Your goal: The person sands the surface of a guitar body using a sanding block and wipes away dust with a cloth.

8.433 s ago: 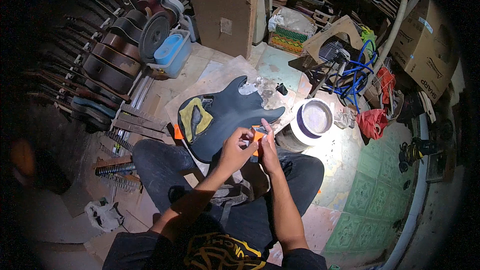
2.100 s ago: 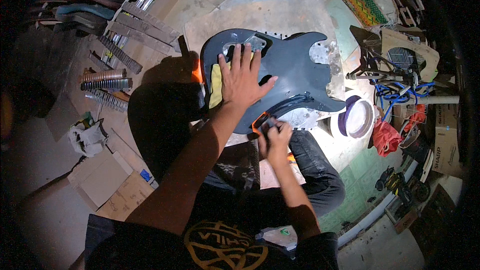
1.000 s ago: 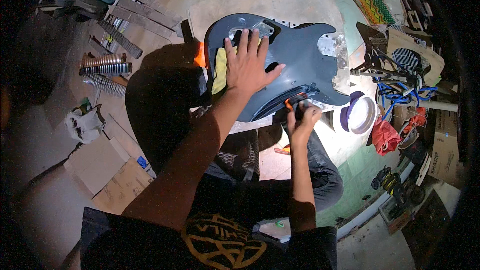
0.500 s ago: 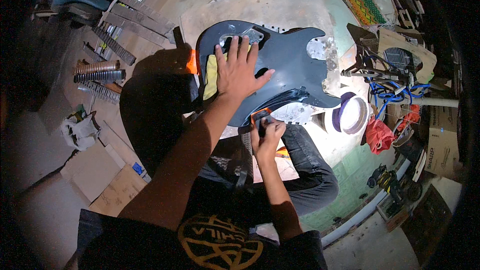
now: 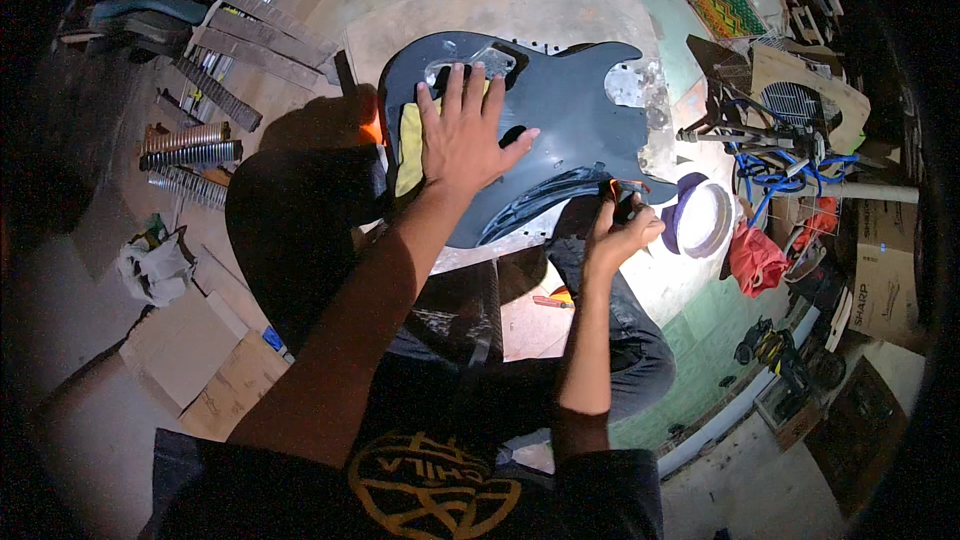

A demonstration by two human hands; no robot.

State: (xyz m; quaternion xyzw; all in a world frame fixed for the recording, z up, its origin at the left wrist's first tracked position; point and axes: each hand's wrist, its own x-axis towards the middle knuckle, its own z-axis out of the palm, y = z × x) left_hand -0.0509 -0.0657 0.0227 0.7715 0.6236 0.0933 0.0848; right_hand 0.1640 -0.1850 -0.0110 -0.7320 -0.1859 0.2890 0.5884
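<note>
A dark blue-grey electric guitar body (image 5: 560, 100) lies across my lap, with no neck or fittings on it. My left hand (image 5: 462, 136) rests flat on its face with fingers spread, partly over a yellow cloth (image 5: 408, 148). My right hand (image 5: 622, 230) is closed around a small orange-and-black tool (image 5: 613, 194) at the body's lower right edge. The tool's tip meets the edge of the body.
A round white lamp (image 5: 702, 219) glows just right of the guitar body. Blue cable (image 5: 775, 168) and a red rag (image 5: 755, 258) lie beyond it. Guitar necks and fretboards (image 5: 190, 155) lie at left, cardboard pieces (image 5: 210, 375) at lower left, boxes (image 5: 885, 260) at right.
My right hand with the tool has moved right along the guitar body's lower edge. My left hand stays flat on the body.
</note>
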